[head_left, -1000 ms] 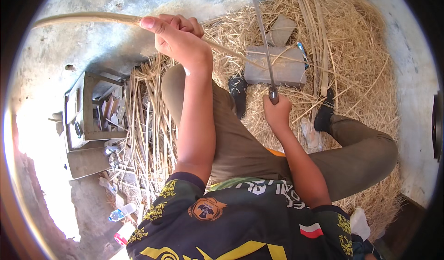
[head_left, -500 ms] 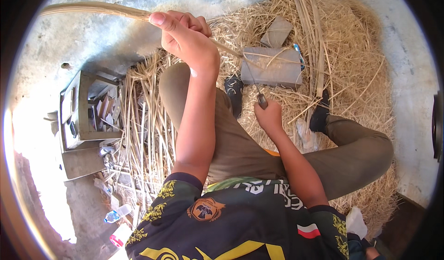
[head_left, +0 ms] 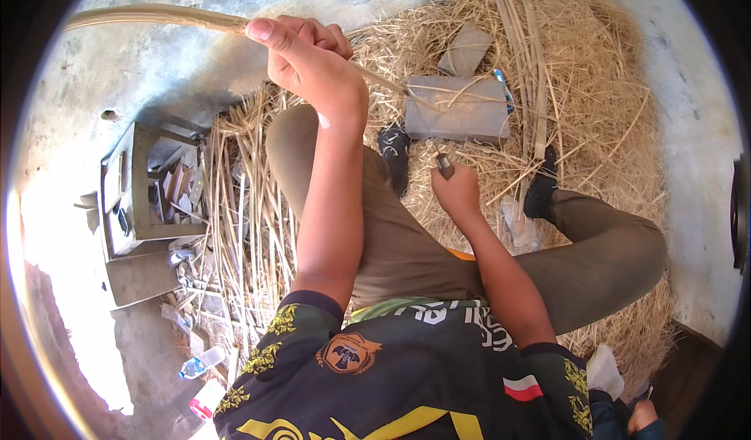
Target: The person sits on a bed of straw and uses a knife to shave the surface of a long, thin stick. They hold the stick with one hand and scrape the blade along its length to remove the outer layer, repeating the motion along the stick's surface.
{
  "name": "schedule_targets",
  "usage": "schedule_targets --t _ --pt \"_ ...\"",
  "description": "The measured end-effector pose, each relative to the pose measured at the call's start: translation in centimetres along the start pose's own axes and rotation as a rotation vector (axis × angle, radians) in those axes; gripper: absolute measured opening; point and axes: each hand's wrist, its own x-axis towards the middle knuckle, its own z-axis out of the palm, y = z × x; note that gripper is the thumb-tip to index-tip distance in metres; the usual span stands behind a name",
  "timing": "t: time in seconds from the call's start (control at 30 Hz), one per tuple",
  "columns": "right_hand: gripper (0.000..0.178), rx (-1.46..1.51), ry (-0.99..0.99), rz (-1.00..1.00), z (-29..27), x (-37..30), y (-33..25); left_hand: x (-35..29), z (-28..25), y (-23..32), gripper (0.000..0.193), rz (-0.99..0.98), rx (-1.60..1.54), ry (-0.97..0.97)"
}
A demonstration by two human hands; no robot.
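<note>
My left hand (head_left: 313, 61) is raised at the upper left, closed around a long tan strip (head_left: 156, 16) that looks like split bamboo or cane. One end runs out past my thumb to the left; the thinner part slopes down to a grey rectangular block (head_left: 458, 119) between my feet. In my right hand (head_left: 456, 191), lower and closer to my body, is a knife (head_left: 445, 166) gripped by its dark handle. Its thin blade points up toward the strip's lower part at the block's left edge, and is hard to make out.
Shavings (head_left: 602, 88) pile around the block. A smaller grey slab (head_left: 465, 50) lies behind it, and long strips (head_left: 538, 72) beside it. Cut sticks (head_left: 242, 197) lie left, near a wooden cabinet (head_left: 149, 190) and plastic bottle (head_left: 202, 362). Another person's hand or foot (head_left: 644, 416) shows lower right.
The knife handle in my right hand has tilted slightly, and the blade shows less distinctly. My left hand keeps its hold on the strip, almost unmoved.
</note>
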Motion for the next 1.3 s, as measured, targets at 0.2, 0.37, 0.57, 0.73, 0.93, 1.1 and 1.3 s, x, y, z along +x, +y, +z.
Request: schedule_targets --t 0.2,0.37,0.57,0.73,0.93,1.1,1.3 --pt "0.032 -0.14 0.061 0.379 0.8 1.8 7.0 0.2 0.2 -0.5 0.068 0.012 -0.001 0.034" --pt "0.034 0.171 0.001 0.386 2.4 3.4 7.0 0.2 0.1 -0.3 0.068 -0.075 -0.096 0.023" --pt "0.031 0.359 0.019 0.022 2.5 2.8 3.6 1.1 -0.3 -0.5 0.07 -0.102 -0.106 -0.158" --pt "0.03 0.194 0.059 0.096 2.2 2.4 3.3 0.8 0.0 -0.6 0.068 -0.133 -0.176 -0.149" --pt "0.032 0.2 0.012 0.061 1.7 1.1 1.0 0.1 0.9 -0.7 0.064 -0.001 -0.035 -0.036" --pt "0.032 0.12 -0.02 0.054 0.9 1.7 1.1 0.8 0.2 -0.8 0.063 -0.028 0.002 0.063" --pt "0.031 0.081 0.059 0.027 0.7 1.2 0.6 1.1 0.1 -0.6 0.063 -0.061 -0.059 0.098"
